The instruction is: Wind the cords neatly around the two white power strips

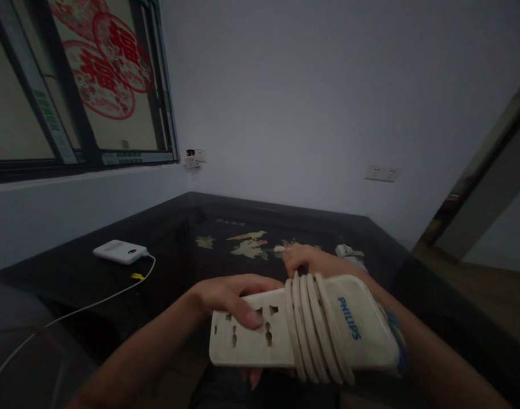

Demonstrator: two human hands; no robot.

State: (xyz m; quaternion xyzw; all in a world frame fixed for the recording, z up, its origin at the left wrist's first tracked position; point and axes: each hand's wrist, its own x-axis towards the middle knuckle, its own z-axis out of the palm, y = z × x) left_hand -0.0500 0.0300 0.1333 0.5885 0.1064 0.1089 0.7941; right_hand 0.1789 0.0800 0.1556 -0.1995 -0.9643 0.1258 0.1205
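Note:
A white Philips power strip (277, 355) is held up in front of me, tilted, with its sockets facing me. My left hand (238, 301) grips its socket end, thumb on top and fingers underneath. Several turns of the white cord (315, 329) are wound around the strip's middle. Just behind the strip, my right hand (304, 258) is closed, with a short white piece of the cord poking out past its fingers. Much of the right palm is hidden. Blue-green strands show at the strip's right end; what they are I cannot make out.
A dark glossy table (166, 221) with a bird-and-flower pattern spans the view. On its left lies a white power bank (120, 251) with a white cable (98, 301) trailing off. A small whitish object (349, 251) is beside my right forearm. Wall sockets (382, 173) are behind.

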